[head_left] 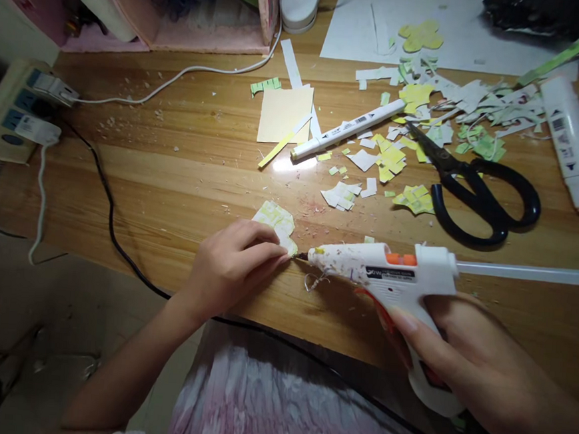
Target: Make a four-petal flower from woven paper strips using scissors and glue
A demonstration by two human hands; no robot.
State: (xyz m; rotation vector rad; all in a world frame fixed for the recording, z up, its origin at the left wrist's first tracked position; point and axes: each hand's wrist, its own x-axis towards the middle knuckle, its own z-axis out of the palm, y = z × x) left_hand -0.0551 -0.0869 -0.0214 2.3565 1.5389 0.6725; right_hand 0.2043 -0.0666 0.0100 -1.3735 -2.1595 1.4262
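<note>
My right hand point(464, 354) grips the handle of a white hot glue gun point(390, 272), with a finger along the trigger. A clear glue stick point(530, 273) juts out of its back. The nozzle points left at a small yellow-green paper cut-out point(275, 219) lying on the wooden table point(171, 188). My left hand point(233, 263) pinches the near edge of that cut-out, fingertips right beside the nozzle tip.
Black scissors point(477, 185), a white marker point(346, 129), a cream card point(283, 113), a white tube point(573, 142) and several paper scraps point(417, 120) lie farther back. A power strip point(14, 108) sits at the left edge, a black cord point(104, 209) trailing off the table front.
</note>
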